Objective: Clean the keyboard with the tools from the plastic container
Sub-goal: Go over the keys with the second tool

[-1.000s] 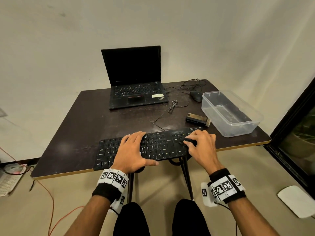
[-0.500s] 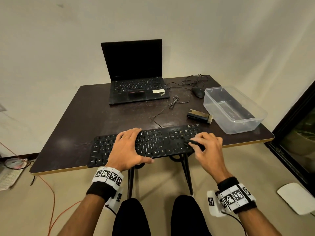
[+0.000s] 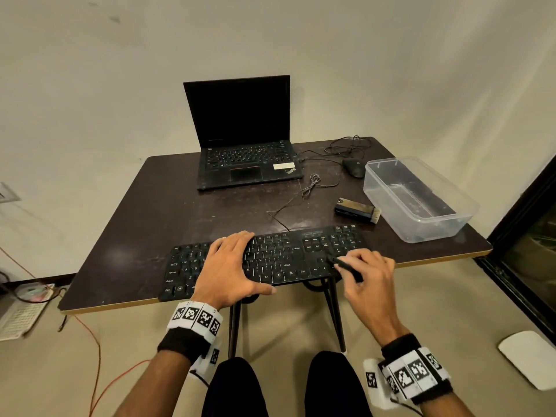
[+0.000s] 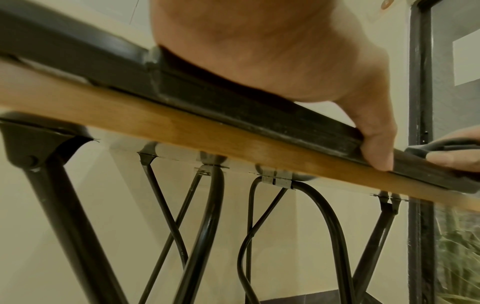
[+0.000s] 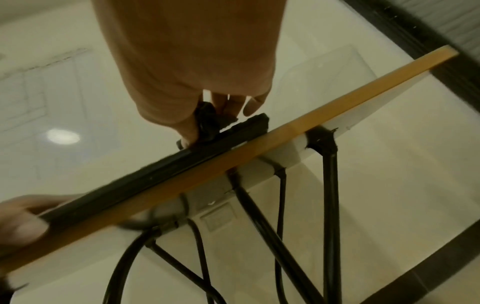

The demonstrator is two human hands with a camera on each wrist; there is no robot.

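The black keyboard (image 3: 282, 260) lies along the table's near edge. My left hand (image 3: 228, 266) rests flat on its left half with the fingers spread over the keys. In the left wrist view its thumb (image 4: 376, 144) presses on the keyboard's front edge (image 4: 233, 98). My right hand (image 3: 365, 272) pinches a thin black tool (image 3: 346, 267), whose tip touches keys near the right end. The right wrist view shows that tool (image 5: 207, 121) held in the fingertips above the keyboard (image 5: 155, 174). A clear plastic container (image 3: 418, 200) stands at the right of the table.
A flat brush with pale bristles (image 3: 358, 210) lies between the keyboard and the container. An open laptop (image 3: 243, 155), a mouse (image 3: 355, 167) and loose cables (image 3: 313, 185) sit at the back. The table's wooden edge (image 3: 436, 260) runs just under the keyboard.
My right hand has drawn the black tool from the upper keys toward the keyboard's front right. The left hand has stayed flat on the keyboard.
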